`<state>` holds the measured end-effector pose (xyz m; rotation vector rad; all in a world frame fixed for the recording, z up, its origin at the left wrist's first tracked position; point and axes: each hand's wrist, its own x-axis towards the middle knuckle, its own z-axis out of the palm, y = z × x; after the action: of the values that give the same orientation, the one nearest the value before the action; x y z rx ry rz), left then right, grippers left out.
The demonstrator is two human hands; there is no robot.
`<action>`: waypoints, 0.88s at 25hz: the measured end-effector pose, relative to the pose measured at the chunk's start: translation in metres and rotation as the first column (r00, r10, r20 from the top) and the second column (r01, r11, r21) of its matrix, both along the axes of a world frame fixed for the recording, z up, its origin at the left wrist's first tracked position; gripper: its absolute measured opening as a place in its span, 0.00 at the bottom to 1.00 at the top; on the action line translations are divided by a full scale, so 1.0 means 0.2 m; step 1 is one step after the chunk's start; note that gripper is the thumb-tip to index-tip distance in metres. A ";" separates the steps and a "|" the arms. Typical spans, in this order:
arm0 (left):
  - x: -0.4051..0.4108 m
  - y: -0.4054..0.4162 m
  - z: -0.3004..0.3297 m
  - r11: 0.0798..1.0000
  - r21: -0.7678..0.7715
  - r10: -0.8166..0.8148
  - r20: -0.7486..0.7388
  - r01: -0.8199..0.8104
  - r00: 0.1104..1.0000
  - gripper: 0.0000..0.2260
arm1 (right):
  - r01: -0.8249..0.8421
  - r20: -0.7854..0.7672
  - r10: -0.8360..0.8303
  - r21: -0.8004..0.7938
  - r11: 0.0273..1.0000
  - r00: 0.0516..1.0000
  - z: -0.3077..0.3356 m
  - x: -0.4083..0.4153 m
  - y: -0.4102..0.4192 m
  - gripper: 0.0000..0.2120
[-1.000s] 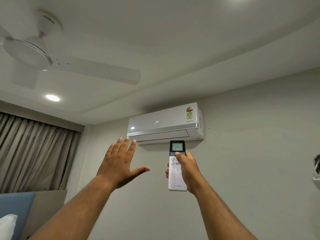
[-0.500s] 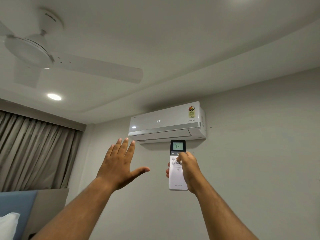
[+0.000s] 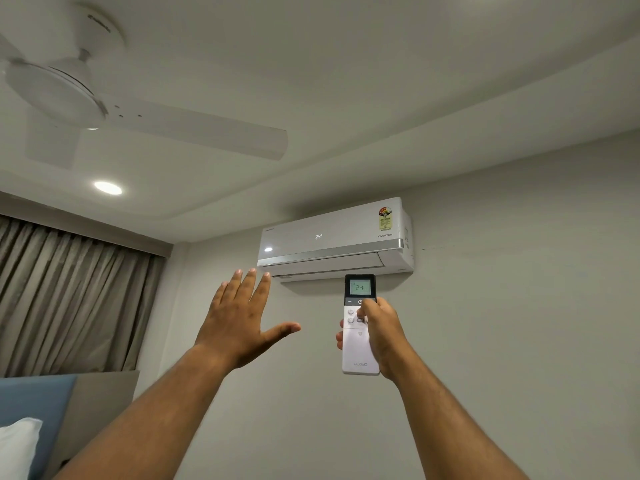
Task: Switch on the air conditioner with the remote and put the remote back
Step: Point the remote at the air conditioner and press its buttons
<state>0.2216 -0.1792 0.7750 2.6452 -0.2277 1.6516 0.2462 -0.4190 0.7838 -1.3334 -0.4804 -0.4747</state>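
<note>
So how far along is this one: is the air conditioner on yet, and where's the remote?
Done, apparently: the air conditioner shows 24 on its panel, so it looks switched on. In hand: the right hand grips the remote, pointed at the unit; the left hand is raised, open and empty. Left: putting the remote back; its place isn't in view.

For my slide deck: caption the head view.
Right hand aims remote at air conditioner showing 24; left hand open.

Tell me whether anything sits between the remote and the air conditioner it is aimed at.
Nothing visible does. The right hand holds the remote upright just below the air conditioner, top end towards the unit. The left hand is open and raised off to the left, clear of that line.
</note>
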 end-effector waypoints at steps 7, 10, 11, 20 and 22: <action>0.01 0.00 0.01 1.000 0.005 -0.011 0.011 0.011 1.000 0.53 | 0.000 0.014 0.000 -0.016 1.000 1.000 0.00 0.00 0.00 0.07; 0.02 -0.01 0.01 1.000 -0.002 -0.016 0.009 0.016 1.000 0.53 | 0.004 0.017 -0.004 -0.012 1.000 1.000 0.01 -0.01 0.00 0.07; 0.02 -0.01 0.01 1.000 -0.004 -0.013 0.007 0.013 1.000 0.53 | 0.008 0.019 -0.008 -0.013 1.000 1.000 0.01 -0.01 0.00 0.07; -0.01 -0.03 0.03 0.997 -0.045 -0.065 -0.010 0.065 0.998 0.53 | 0.029 0.033 -0.028 -0.006 1.000 0.999 0.01 -0.03 -0.02 0.07; -0.02 -0.04 0.03 0.997 -0.042 -0.063 -0.015 0.062 0.998 0.53 | 0.031 0.033 -0.031 -0.007 0.999 0.999 0.01 -0.04 -0.02 0.08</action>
<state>0.2183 -0.1866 0.7800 2.5921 -0.2694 1.5983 0.2390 -0.4236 0.7853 -1.3437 -0.4897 -0.5218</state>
